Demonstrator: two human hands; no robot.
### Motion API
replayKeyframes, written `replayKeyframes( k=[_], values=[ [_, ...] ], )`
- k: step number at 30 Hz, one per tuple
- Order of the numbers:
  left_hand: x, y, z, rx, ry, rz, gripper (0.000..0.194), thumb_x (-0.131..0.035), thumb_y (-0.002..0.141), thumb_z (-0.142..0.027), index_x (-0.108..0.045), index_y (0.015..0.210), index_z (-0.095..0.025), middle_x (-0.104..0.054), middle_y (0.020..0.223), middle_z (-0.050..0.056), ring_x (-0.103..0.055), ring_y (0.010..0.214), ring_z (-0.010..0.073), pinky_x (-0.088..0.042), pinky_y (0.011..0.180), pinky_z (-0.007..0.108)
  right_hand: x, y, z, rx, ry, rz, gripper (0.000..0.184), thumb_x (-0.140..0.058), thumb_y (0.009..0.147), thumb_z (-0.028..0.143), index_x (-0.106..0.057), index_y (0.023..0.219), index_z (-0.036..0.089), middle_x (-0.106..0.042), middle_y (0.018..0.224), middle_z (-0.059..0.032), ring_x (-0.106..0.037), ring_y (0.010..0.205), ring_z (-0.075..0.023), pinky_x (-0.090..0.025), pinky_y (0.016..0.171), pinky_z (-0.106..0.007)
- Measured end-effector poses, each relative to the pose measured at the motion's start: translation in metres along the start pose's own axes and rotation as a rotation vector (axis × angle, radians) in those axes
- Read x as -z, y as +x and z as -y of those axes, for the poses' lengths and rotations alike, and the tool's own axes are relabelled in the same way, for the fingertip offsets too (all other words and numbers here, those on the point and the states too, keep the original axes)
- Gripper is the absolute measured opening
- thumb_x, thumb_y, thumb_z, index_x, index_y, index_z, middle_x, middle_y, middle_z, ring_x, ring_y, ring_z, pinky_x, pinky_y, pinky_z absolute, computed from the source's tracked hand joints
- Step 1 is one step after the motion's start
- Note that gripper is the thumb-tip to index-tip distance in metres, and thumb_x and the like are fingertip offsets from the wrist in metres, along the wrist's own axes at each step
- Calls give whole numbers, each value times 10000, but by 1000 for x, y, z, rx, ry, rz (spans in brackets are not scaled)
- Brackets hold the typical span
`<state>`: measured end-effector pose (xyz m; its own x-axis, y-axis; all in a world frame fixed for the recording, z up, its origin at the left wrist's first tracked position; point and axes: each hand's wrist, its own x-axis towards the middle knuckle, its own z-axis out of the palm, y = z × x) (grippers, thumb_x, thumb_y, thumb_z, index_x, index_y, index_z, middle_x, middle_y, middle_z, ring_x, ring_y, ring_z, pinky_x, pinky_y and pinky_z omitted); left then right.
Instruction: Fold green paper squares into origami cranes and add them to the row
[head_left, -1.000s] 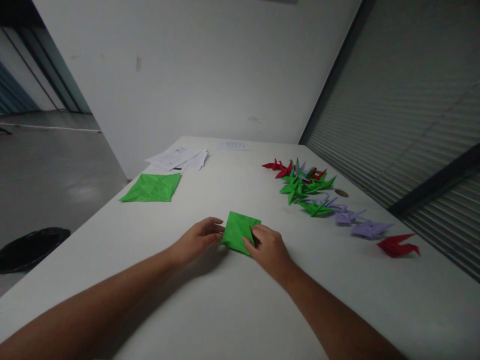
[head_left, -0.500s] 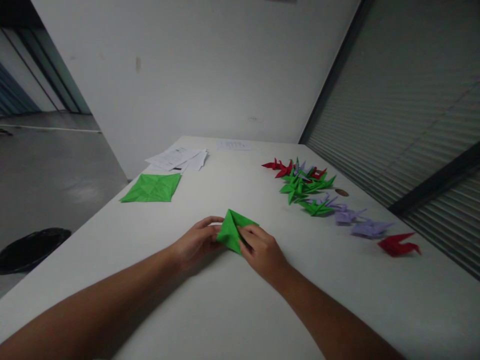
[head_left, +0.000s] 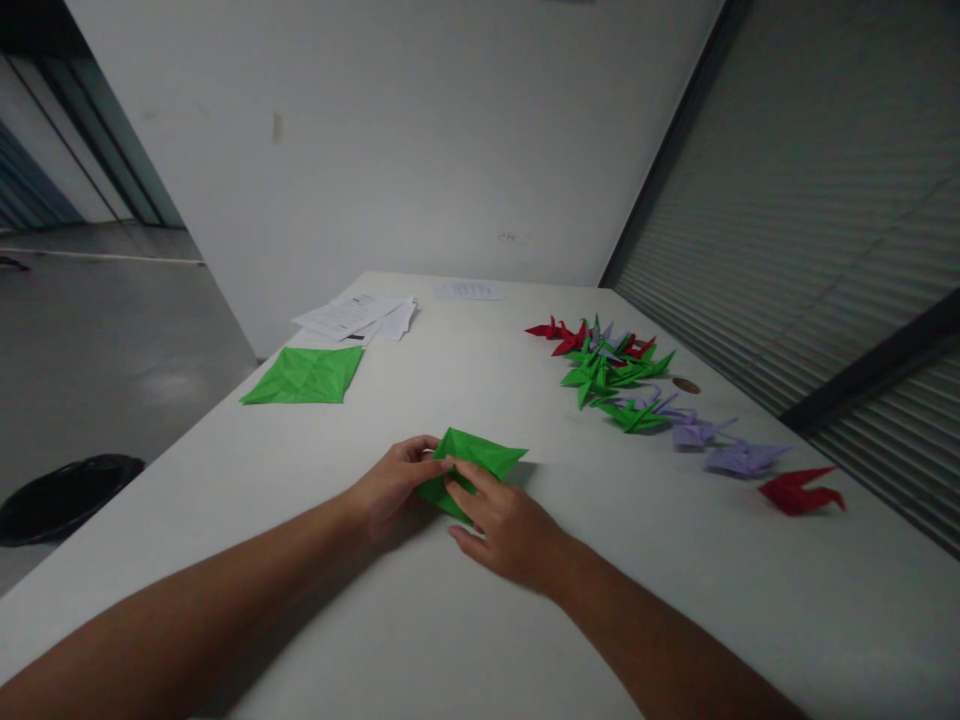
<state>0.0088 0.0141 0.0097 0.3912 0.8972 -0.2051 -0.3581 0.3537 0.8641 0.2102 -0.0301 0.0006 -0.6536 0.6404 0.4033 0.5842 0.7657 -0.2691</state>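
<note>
A folded piece of green origami paper point(head_left: 484, 453) lies between my hands near the middle of the table, its right corner pointing out past my fingers. My left hand point(head_left: 396, 483) pinches its left edge, thumb on top and fingers partly hidden behind. Across the paper's face reach the fingers of my right hand point(head_left: 506, 520), spread apart, with the fingertips touching near my left thumb. The right thumb is held off below the paper's lower edge.
Folded paper cranes in green, red and purple point(head_left: 592, 378) line the table's right side, a red crane point(head_left: 801, 492) nearest. A creased green sheet point(head_left: 304, 377) and printed papers point(head_left: 356, 315) lie at left. A black-lined bin point(head_left: 67, 497) stands beyond the left edge.
The green paper's upright flap has been laid over, so it now looks flatter and wider. My right hand has shifted left and its fingers have spread; my left thumb now presses on top.
</note>
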Motion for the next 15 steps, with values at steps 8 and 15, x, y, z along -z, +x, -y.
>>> replayKeyframes(
  k=[8, 15],
  values=[
    [12, 7, 9, -58, 153, -69, 382, -920, 662, -339, -694, 890, -132, -730, 800, 44, -647, 660, 149, -475, 639, 264, 14, 0, -1, 15, -20, -324, 448, -581, 979, 215, -556, 1423, 162, -680, 1282, -182, -677, 1170, -287, -605, 959, -448],
    [13, 5, 8, -35, 228, -89, 379, -896, 664, -357, -697, 887, -124, -719, 786, 46, -625, 656, 151, -455, 631, 269, 17, -1, -15, -206, -71, -404, 773, -792, 821, 356, -447, 1490, 176, -645, 1354, -209, -588, 1246, -398, -461, 1040, -643]
  ],
)
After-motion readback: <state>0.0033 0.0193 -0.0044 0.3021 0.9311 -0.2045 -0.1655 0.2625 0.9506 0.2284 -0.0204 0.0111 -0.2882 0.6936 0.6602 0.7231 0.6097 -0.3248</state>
